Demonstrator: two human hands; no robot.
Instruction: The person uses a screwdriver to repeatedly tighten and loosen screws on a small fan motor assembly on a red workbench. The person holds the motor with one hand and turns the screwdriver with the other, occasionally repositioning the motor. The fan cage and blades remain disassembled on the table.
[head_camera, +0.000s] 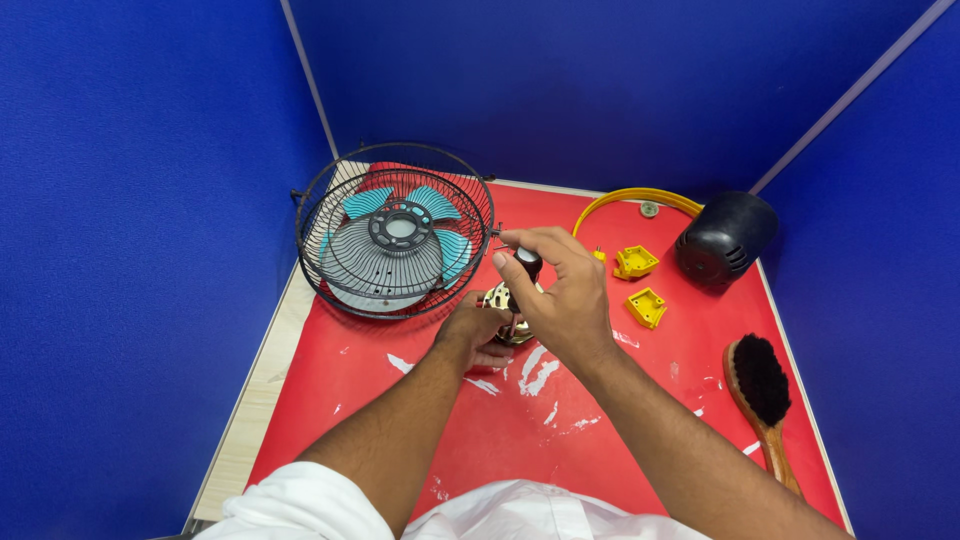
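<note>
My right hand (562, 290) grips the black handle of a screwdriver (526, 262), held upright over a small metal fan motor (498, 300) on the red mat. My left hand (470, 335) holds that motor from the near side, and most of it is hidden by both hands. Just left of the hands, a black wire fan guard (392, 240) with teal blades (365, 203) leans at the back left.
A black motor cover (725, 238) sits at the back right beside a curved yellow part (640, 197) and two small yellow brackets (640, 283). A wooden brush with black bristles (762, 395) lies near the right edge. Blue partition walls enclose the red mat (520, 430).
</note>
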